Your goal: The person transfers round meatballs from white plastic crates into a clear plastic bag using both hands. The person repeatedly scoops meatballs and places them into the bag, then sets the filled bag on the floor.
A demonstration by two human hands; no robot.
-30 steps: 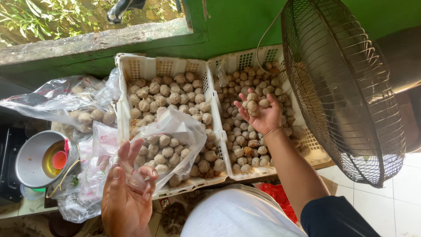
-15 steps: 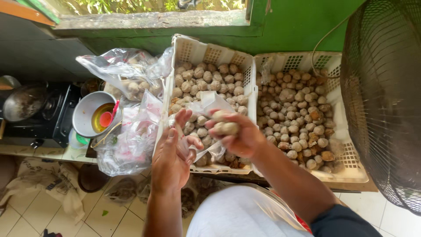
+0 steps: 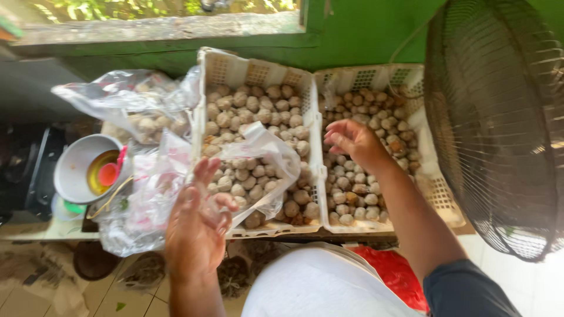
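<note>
Fan cage [image 3: 499,117] crowds the right crate [image 3: 411,82]; left crate [image 3: 235,67] seems reachable.

bowl [image 3: 79,167] left | bag [image 3: 267,161] on middle basket [image 3: 258,73] | fan [image 3: 499,117] right of right basket [image 3: 376,79]
</note>
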